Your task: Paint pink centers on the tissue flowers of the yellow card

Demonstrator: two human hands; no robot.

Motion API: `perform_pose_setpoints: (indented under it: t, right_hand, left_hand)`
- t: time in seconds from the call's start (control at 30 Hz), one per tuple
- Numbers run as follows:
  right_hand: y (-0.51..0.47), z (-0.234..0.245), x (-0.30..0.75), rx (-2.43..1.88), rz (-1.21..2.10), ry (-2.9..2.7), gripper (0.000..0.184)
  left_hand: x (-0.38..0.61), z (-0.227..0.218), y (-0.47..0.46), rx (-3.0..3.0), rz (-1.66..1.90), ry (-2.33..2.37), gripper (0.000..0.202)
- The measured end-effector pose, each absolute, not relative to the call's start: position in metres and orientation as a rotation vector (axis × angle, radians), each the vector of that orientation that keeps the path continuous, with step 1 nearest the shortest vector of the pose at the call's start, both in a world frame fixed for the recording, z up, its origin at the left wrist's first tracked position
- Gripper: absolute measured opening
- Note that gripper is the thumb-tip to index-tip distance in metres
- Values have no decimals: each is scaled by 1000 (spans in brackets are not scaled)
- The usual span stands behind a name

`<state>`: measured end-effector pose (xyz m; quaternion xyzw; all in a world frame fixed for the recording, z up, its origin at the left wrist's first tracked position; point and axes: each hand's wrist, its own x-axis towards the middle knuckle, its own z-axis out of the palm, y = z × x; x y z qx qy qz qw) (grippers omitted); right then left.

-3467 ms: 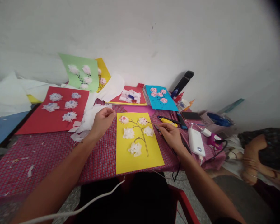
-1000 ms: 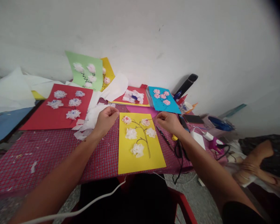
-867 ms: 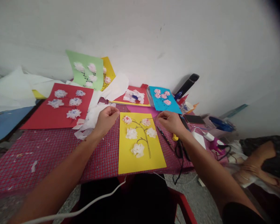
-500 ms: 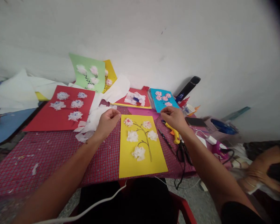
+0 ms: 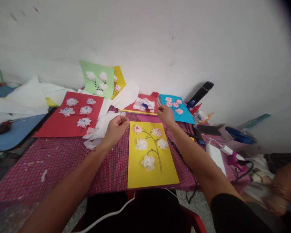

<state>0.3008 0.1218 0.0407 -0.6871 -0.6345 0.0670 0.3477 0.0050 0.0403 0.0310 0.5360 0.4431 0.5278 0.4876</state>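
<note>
Yellow card (image 5: 153, 176): one rectangular sheet, laid flat at the near edge of the desk (image 5: 111, 168). Five crumpled white paper flowers (image 5: 148, 162) are set about a drawn, curving stem (image 5: 159, 160); the upper two are flecked red. The left hand (image 5: 117, 128) is held at the card's upper-left corner, fingertips pinched; whether the corner is gripped cannot be told. The right hand (image 5: 166, 116) is extended near a paint-stained paper (image 5: 143, 103), fingers closed; anything held cannot be made out. Checked cloth, scrap-littered, is spread beneath; a pale wall (image 5: 145, 42) is seen behind.
</note>
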Motion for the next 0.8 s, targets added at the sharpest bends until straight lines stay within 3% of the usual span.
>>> perform_pose_setpoints:
  t: [0.4, 0.8]
  right_hand:
    - [102, 58, 309, -1603, 500, -1309, 17]
    - [-27, 75, 352, -1620, 555, -1365, 17]
  left_hand:
    - [6, 30, 41, 1299, 1296, 1079, 14]
    - [8, 30, 40, 1315, 1291, 1092, 13]
